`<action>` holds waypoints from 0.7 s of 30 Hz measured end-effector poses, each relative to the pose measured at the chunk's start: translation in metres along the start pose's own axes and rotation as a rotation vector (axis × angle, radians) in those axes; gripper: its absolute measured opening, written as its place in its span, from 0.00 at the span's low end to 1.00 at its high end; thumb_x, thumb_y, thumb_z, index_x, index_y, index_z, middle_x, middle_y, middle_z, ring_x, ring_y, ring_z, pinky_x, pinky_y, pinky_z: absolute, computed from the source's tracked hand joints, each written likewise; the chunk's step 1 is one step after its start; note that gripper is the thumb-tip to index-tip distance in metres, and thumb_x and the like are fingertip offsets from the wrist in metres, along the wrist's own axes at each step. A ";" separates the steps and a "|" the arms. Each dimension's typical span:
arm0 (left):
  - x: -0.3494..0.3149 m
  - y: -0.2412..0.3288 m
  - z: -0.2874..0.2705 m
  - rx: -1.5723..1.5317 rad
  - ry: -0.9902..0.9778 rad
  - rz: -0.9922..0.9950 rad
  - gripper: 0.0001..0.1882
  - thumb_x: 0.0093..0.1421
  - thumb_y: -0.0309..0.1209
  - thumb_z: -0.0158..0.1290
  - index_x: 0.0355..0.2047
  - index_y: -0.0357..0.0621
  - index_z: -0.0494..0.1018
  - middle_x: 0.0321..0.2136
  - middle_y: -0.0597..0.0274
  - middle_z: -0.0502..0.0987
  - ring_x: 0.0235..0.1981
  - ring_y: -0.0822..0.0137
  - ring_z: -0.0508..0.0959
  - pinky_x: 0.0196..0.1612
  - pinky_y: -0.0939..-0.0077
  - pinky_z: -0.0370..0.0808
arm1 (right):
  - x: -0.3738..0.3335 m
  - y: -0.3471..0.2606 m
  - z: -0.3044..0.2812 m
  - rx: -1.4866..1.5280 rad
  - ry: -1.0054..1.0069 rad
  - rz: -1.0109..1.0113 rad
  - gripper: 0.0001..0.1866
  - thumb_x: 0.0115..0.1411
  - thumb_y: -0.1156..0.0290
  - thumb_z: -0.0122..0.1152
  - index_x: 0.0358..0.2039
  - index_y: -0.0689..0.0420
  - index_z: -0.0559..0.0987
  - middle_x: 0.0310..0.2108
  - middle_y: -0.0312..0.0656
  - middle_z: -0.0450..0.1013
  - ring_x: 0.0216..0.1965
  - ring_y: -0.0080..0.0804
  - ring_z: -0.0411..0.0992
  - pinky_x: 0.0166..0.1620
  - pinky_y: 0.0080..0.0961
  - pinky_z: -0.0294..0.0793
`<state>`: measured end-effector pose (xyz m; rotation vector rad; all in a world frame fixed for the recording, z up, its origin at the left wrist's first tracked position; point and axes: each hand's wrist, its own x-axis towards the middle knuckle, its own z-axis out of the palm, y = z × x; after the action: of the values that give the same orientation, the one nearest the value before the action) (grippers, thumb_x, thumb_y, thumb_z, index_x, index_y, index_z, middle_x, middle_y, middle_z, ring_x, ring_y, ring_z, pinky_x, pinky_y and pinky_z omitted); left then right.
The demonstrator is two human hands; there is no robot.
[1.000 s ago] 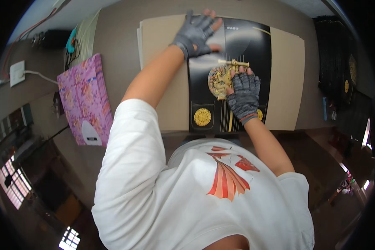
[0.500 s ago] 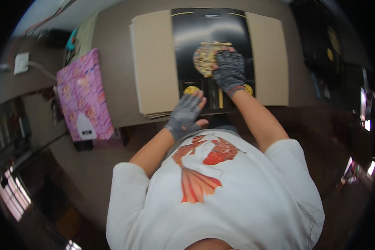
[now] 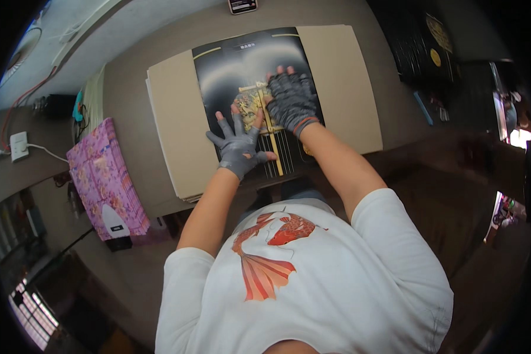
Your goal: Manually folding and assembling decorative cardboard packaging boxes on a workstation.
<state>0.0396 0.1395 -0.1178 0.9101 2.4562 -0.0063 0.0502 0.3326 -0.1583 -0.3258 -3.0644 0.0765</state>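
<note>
A glossy black printed sheet [image 3: 218,76] with a golden emblem [image 3: 251,101] and thin stripes near its front end lies across wide tan cardboard [image 3: 343,88]. The cardboard is layered, as its left edge shows. My left hand [image 3: 237,147], in a grey fingerless glove, rests over the sheet's lower left part with its fingers spread wide, the tips near the emblem. To the right of the emblem, my right hand [image 3: 292,101], in a dark striped knit fingerless glove, lies flat on the sheet with fingers stretched away from me. Neither hand grips anything.
A pink floral cloth-like item [image 3: 106,177] sits at the table's left side, near a white plug adapter [image 3: 19,146] with cables. Far ahead lies a phone [image 3: 243,6]. Black glossy packages with gold marks [image 3: 410,50] stand at the right, beside a blue pen-like stick [image 3: 423,108].
My left hand has moved from the sheet's near edge up onto it and spread its fingers. My right hand's fingers have straightened out flat. The whole view has shifted and tilted.
</note>
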 end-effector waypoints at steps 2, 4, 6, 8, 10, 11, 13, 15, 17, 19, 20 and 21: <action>0.003 0.002 -0.004 0.007 -0.021 0.021 0.63 0.37 0.72 0.58 0.71 0.79 0.39 0.70 0.34 0.26 0.67 0.23 0.23 0.54 0.12 0.33 | 0.038 0.026 0.008 0.009 -0.015 0.094 0.36 0.64 0.46 0.46 0.69 0.49 0.58 0.71 0.47 0.49 0.73 0.48 0.43 0.70 0.54 0.36; 0.002 0.002 -0.005 -0.003 -0.027 0.003 0.63 0.37 0.72 0.59 0.71 0.79 0.40 0.70 0.34 0.26 0.67 0.23 0.24 0.54 0.12 0.33 | 0.078 0.044 0.008 -0.002 -0.002 0.101 0.36 0.65 0.45 0.44 0.69 0.48 0.57 0.72 0.47 0.48 0.73 0.48 0.42 0.70 0.54 0.35; 0.001 0.000 -0.003 -0.017 -0.034 0.016 0.63 0.36 0.72 0.59 0.71 0.79 0.43 0.70 0.34 0.27 0.67 0.21 0.25 0.53 0.11 0.33 | 0.118 0.066 0.011 -0.015 0.015 0.108 0.37 0.65 0.44 0.43 0.70 0.48 0.56 0.72 0.47 0.47 0.73 0.48 0.41 0.70 0.54 0.35; -0.001 0.000 0.001 -0.027 -0.028 0.000 0.63 0.35 0.72 0.59 0.71 0.79 0.43 0.70 0.34 0.27 0.67 0.21 0.25 0.53 0.11 0.33 | 0.154 0.088 0.016 -0.131 0.078 0.188 0.36 0.66 0.42 0.38 0.70 0.46 0.55 0.72 0.45 0.47 0.73 0.46 0.41 0.70 0.54 0.35; -0.002 0.001 0.000 0.000 -0.055 -0.001 0.64 0.33 0.73 0.59 0.71 0.79 0.44 0.70 0.33 0.28 0.67 0.20 0.28 0.52 0.11 0.34 | 0.177 0.101 0.014 -0.073 0.053 0.188 0.36 0.66 0.42 0.37 0.70 0.44 0.56 0.72 0.43 0.47 0.73 0.45 0.42 0.70 0.54 0.36; 0.000 0.000 0.000 -0.004 -0.052 -0.016 0.64 0.33 0.73 0.59 0.71 0.79 0.44 0.70 0.33 0.28 0.67 0.20 0.28 0.52 0.11 0.34 | 0.187 0.106 0.011 -0.025 0.024 0.211 0.35 0.67 0.41 0.36 0.70 0.43 0.56 0.72 0.42 0.48 0.73 0.44 0.42 0.70 0.54 0.37; -0.002 0.002 0.000 -0.010 -0.085 -0.013 0.65 0.32 0.74 0.58 0.71 0.79 0.44 0.70 0.34 0.28 0.67 0.20 0.29 0.53 0.11 0.35 | 0.201 0.107 0.002 -0.023 -0.011 0.211 0.34 0.67 0.41 0.36 0.70 0.42 0.57 0.72 0.40 0.50 0.73 0.43 0.44 0.69 0.54 0.39; -0.001 0.001 0.001 -0.002 -0.070 -0.024 0.64 0.32 0.74 0.58 0.71 0.80 0.44 0.70 0.34 0.28 0.67 0.20 0.28 0.53 0.11 0.35 | 0.203 0.105 -0.010 0.032 -0.127 0.243 0.34 0.67 0.40 0.36 0.69 0.43 0.59 0.71 0.40 0.51 0.72 0.44 0.45 0.69 0.53 0.40; 0.000 0.002 0.002 0.008 -0.060 -0.017 0.64 0.32 0.74 0.58 0.70 0.80 0.44 0.70 0.35 0.27 0.67 0.21 0.27 0.53 0.11 0.35 | 0.193 0.107 -0.003 -0.001 -0.110 0.221 0.34 0.67 0.40 0.36 0.68 0.44 0.60 0.71 0.41 0.52 0.72 0.44 0.45 0.69 0.53 0.41; 0.002 0.004 -0.001 0.028 -0.108 -0.039 0.64 0.32 0.74 0.58 0.70 0.82 0.44 0.71 0.36 0.26 0.67 0.22 0.26 0.53 0.11 0.35 | 0.175 0.102 0.005 -0.111 0.036 0.143 0.34 0.67 0.40 0.37 0.68 0.44 0.61 0.71 0.42 0.51 0.72 0.45 0.45 0.69 0.53 0.41; 0.003 0.004 0.001 0.014 -0.079 -0.034 0.64 0.32 0.73 0.59 0.70 0.82 0.44 0.71 0.37 0.26 0.68 0.23 0.26 0.53 0.11 0.35 | 0.160 0.103 0.008 -0.081 0.063 0.104 0.34 0.66 0.41 0.40 0.68 0.44 0.61 0.71 0.44 0.51 0.72 0.46 0.45 0.69 0.55 0.40; 0.002 0.003 0.003 0.015 -0.092 -0.022 0.64 0.32 0.73 0.59 0.70 0.82 0.44 0.71 0.37 0.26 0.68 0.23 0.26 0.53 0.11 0.35 | 0.139 0.099 0.008 -0.083 0.051 0.117 0.34 0.66 0.41 0.40 0.68 0.44 0.61 0.71 0.44 0.51 0.72 0.46 0.45 0.69 0.55 0.40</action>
<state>0.0415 0.1426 -0.1203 0.8698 2.3841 -0.0727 -0.0652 0.4585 -0.1642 -0.5037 -3.0015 -0.0537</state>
